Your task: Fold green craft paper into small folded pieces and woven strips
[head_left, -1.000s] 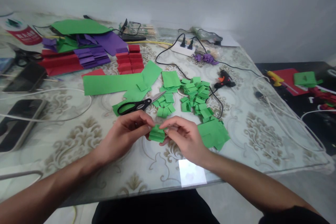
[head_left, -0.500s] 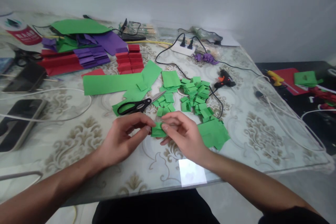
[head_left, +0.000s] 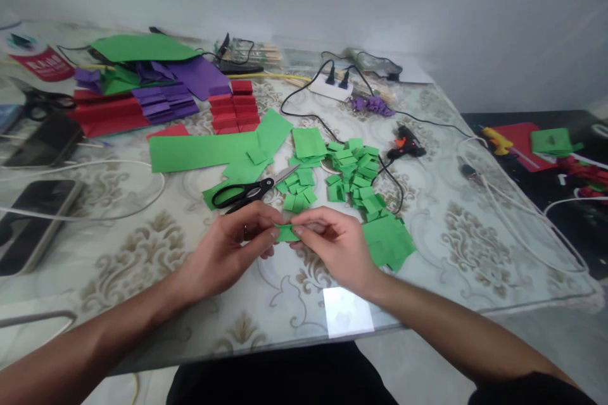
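Note:
My left hand (head_left: 228,252) and my right hand (head_left: 333,244) meet just above the patterned table (head_left: 142,266), both pinching one small folded green paper piece (head_left: 286,233) between thumb and fingertips. Black-handled scissors (head_left: 247,190) lie just beyond my left hand on green paper. Past my right hand sit a small heap of cut green squares (head_left: 298,193) and a bigger heap (head_left: 356,171). A stack of larger green sheets (head_left: 387,240) lies right beside my right hand.
A long green strip (head_left: 199,152), red paper stacks (head_left: 235,107) and purple paper (head_left: 175,98) lie at the back left. A black glue gun (head_left: 406,144), a power strip (head_left: 332,87) and cables run across the right. Two phones (head_left: 33,215) lie at the left edge.
Both hands have drawn closer together and lifted slightly away from me. The green piece between my fingers now looks smaller and more tightly folded than a second ago.

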Tool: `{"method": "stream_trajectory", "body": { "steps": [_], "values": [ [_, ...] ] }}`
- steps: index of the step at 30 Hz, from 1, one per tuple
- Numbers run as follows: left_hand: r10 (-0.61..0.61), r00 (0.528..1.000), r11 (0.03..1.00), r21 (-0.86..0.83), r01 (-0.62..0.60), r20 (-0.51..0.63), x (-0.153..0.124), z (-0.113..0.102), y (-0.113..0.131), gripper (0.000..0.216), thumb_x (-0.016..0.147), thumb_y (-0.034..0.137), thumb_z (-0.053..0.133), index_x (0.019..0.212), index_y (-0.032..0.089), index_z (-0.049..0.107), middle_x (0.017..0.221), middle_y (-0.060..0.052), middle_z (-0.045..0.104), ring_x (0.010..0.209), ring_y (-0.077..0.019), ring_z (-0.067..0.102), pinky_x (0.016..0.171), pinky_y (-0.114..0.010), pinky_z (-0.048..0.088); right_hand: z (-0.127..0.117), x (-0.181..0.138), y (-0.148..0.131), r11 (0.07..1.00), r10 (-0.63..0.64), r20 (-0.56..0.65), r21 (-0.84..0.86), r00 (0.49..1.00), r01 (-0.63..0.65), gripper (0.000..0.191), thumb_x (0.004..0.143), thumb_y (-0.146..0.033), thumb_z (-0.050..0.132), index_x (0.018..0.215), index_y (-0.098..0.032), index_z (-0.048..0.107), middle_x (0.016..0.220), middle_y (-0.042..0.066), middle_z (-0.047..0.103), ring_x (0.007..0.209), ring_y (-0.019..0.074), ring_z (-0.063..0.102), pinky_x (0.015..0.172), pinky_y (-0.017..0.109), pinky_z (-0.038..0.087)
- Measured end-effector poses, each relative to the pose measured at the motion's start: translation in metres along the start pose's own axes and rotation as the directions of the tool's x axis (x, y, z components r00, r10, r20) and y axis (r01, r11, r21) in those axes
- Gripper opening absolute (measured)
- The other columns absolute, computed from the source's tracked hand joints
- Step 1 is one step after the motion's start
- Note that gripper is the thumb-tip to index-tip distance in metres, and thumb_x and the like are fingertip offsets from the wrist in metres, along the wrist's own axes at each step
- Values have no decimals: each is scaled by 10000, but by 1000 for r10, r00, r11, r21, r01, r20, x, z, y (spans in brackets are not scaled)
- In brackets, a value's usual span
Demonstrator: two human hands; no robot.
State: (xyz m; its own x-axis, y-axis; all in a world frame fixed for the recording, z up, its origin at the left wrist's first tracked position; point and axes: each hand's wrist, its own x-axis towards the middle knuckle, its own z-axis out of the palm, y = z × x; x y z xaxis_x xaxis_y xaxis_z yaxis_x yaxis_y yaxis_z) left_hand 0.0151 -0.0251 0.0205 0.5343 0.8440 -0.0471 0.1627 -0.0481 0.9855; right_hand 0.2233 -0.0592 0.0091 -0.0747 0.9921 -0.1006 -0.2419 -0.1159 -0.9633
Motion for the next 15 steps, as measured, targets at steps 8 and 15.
{"method": "stream_trajectory", "body": {
  "steps": [8,15],
  "values": [
    [-51,997,994,-93,56,52,3,-5,4,122,1000,231,648,1032,198,761,834,-19,745,781,-155,704,740,-258,558,-6,0,-7,1000,6,71,2,997,-6,94,881,-273,765,896,-229,846,1098,62,804,1023,214,779,887,341,675],
    [97,995,990,103,-94,-31,2,-3,2,77,944,191,703,992,203,762,927,-21,752,858,-150,700,761,-235,556,-6,7,-1,986,148,49,75,988,-152,257,773,-305,910,984,-227,785,842,-14,789,809,156,785,862,330,677]
  ]
}}
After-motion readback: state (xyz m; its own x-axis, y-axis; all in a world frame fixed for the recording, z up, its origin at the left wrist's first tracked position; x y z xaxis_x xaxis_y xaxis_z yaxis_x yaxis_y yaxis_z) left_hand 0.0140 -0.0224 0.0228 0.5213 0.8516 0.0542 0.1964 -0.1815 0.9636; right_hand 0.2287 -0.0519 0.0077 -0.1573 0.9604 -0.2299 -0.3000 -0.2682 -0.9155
